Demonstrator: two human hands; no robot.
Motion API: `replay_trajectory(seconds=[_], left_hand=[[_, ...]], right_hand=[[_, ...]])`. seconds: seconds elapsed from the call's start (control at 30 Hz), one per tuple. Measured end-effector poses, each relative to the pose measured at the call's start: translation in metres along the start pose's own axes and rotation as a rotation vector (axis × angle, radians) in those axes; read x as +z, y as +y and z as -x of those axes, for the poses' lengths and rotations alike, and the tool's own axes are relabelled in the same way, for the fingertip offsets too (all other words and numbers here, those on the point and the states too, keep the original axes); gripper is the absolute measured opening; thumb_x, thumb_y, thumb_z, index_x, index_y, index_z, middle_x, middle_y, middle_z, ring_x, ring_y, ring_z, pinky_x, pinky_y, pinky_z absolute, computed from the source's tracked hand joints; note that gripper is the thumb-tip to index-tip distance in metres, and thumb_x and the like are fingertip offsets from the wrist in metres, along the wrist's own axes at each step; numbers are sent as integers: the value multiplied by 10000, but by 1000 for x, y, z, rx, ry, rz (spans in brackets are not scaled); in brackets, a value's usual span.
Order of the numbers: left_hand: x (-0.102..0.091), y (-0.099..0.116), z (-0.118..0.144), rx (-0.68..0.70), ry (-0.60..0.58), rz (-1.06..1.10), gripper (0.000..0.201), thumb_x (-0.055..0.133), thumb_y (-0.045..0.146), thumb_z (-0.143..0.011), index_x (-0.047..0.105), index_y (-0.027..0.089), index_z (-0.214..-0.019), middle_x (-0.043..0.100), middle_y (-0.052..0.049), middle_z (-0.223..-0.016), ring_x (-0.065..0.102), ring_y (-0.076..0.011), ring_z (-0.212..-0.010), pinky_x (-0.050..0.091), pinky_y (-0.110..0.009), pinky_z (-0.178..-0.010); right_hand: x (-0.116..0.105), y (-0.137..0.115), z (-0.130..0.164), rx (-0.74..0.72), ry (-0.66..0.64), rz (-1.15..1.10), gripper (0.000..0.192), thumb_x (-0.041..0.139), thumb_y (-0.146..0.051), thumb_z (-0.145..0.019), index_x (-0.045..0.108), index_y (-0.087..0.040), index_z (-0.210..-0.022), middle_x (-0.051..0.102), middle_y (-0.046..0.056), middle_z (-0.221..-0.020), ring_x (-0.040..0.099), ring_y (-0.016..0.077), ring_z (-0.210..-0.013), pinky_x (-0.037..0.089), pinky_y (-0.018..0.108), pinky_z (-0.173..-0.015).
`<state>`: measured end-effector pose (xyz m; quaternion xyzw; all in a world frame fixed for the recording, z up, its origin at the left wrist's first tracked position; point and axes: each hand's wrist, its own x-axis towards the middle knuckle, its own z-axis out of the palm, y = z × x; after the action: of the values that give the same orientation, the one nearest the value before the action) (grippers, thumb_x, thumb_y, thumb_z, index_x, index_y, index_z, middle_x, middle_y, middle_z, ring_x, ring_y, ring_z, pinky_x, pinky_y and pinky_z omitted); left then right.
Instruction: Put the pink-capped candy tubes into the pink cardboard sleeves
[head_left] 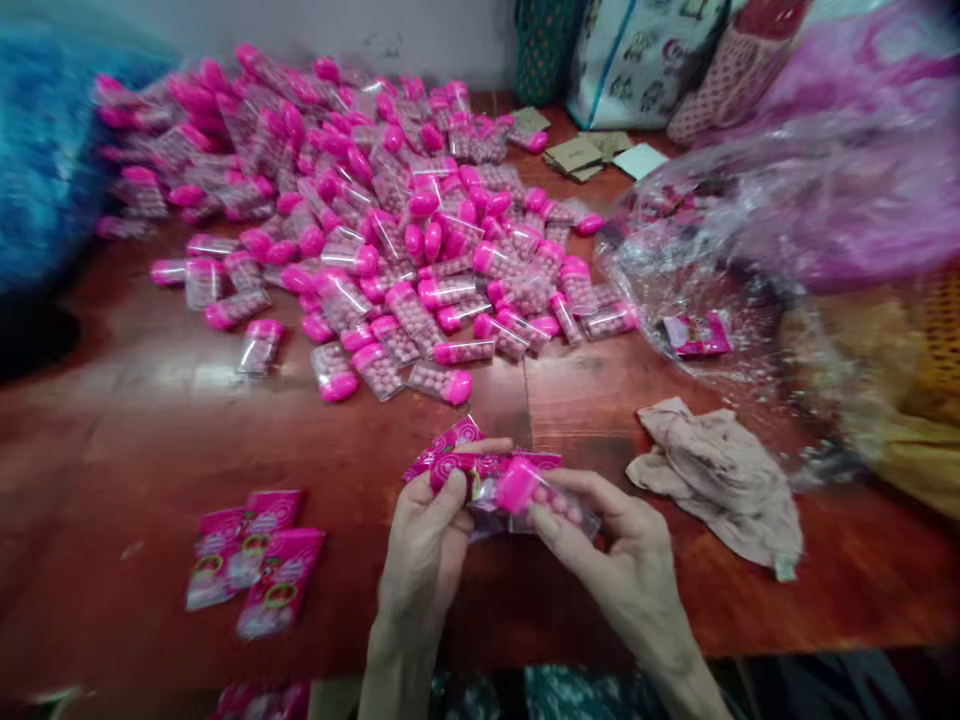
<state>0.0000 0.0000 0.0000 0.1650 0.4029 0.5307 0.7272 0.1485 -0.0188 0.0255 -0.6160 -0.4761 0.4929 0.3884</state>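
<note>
My left hand (426, 535) pinches a printed pink packet (457, 466) between thumb and fingers, near the front of the table. Its wrapper stretches to the right, towards my other hand. Between the thumb and fingers of my right hand (619, 540) is a small see-through candy container (521, 487) with a bright pink cap and pink balls inside. It lies tilted, cap to the left, against the wrapper. I cannot tell whether the cap end is inside the packet. Three filled pink packets (281, 583) overlap on the table to the left.
A large heap of pink-capped containers (420, 290) spreads over the back of the reddish wooden table (135, 440). On the right are a crumpled beige cloth (720, 480) and a big plastic bag (750, 230). Cardboard pieces (574, 155) lie behind, and a blue bag (52, 150) sits at left.
</note>
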Motion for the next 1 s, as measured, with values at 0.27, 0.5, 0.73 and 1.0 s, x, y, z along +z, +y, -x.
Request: replay_trajectory(seconds=[0.27, 0.5, 0.73, 1.0], left_hand=[[1, 3, 2, 43, 70, -20, 170, 738, 183, -676, 746, 143, -842, 748, -90, -867, 671, -179, -693, 551, -283, -669], [19, 4, 6, 73, 180, 17, 159, 791, 266, -610, 728, 140, -684, 718, -64, -696, 628, -159, -601, 535, -279, -602], [34, 1, 13, 73, 147, 10, 106, 736, 198, -684, 739, 154, -780, 698, -29, -672, 612, -129, -586, 514, -240, -602], [25, 1, 13, 3, 47, 3, 198, 732, 268, -695, 743, 139, -846, 703, -68, -900, 622, -155, -799, 516, -222, -693]], right_hand=[[-26, 19, -5, -24, 74, 81, 195, 659, -370, -789, 684, -230, -922, 669, -14, -733, 591, 146, -642, 469, 223, -580], [-43, 30, -10, -376, 414, 688, 433, 502, -390, -887, 594, -95, -1191, 526, 198, -1183, 450, 349, -1129, 340, 517, -958], [1, -6, 5, -607, 64, 198, 259, 707, -305, -767, 649, -246, -1012, 539, 57, -1117, 481, 241, -1062, 415, 375, -903], [-2, 4, 0, -698, 149, 208, 118, 667, -105, -779, 640, -181, -693, 598, 44, -877, 501, 217, -887, 403, 391, -842]])
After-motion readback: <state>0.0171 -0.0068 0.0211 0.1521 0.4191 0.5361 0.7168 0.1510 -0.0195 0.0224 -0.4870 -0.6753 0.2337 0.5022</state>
